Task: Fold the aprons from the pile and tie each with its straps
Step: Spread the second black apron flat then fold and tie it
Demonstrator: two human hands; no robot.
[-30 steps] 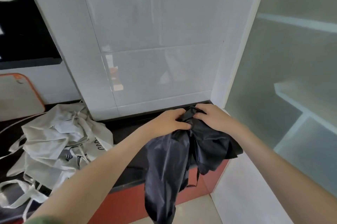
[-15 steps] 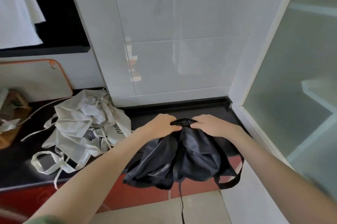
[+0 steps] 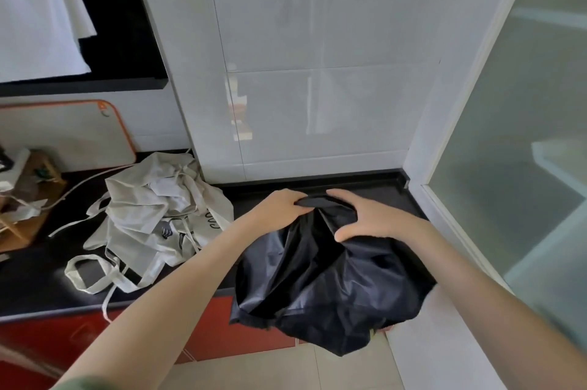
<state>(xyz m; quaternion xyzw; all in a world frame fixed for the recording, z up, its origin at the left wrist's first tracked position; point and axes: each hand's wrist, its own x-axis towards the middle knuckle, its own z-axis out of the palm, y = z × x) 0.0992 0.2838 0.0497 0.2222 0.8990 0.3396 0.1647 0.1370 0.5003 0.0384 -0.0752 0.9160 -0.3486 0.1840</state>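
A crumpled black apron (image 3: pixel 320 281) lies on the dark counter (image 3: pixel 38 281) and spills over its front edge. My left hand (image 3: pixel 279 207) grips the apron's top edge, fingers curled round the cloth. My right hand (image 3: pixel 359 218) is beside it on the right, fingers spread and bent over the fabric, thumb pressing the cloth. A pile of white aprons (image 3: pixel 158 218) with loose straps lies on the counter to the left, apart from both hands.
A white tiled wall (image 3: pixel 317 71) rises right behind the counter. A frosted glass door (image 3: pixel 524 135) stands at the right. An orange-rimmed cutting board (image 3: pixel 63 132) leans at the back left, above a wooden rack (image 3: pixel 28 199). Red cabinet fronts (image 3: pixel 57 335) run below the counter.
The black apron has come down from hanging in front of the cabinets onto the counter, bunched lower and wider. My right hand has spread over the cloth. The view has shifted left.
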